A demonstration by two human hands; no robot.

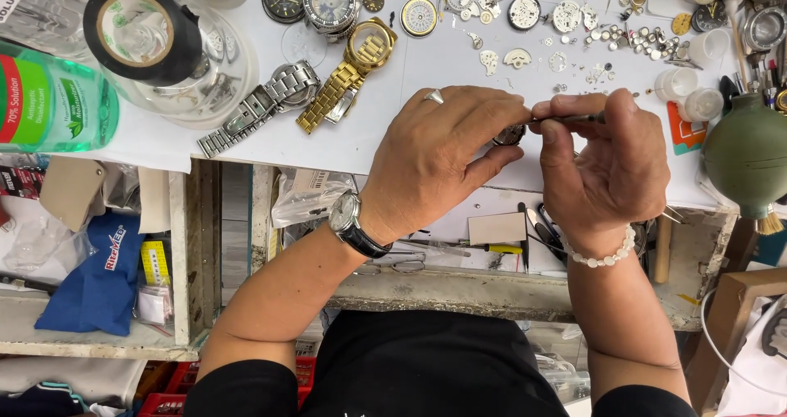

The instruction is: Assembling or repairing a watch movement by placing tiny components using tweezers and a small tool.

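The small round watch movement (510, 135) sits pinched between the thumb and fingertips of my left hand (438, 150), held just above the white work sheet (459, 64) near its front edge. Most of the part is hidden by my fingers; only a dark sliver with a metal rim shows. My left wrist bends inward, back of the hand up, a ring on one finger and a wristwatch (351, 224) on a black strap at the wrist.

My right hand (611, 159) comes in from the other side, fingers pressed together around a thin metal tool (574, 118) that lies nearly level, its tip meeting the movement. A bead bracelet (605, 255) circles that wrist.

Farther out, a gold watch (348, 77) and a steel watch (258, 105) lie on the sheet to my left, loose gears and screws (574, 31) are scattered beyond my hands, and a green rubber dust blower (748, 154) stands at my right. A roll of black tape (141, 31) rests far left.
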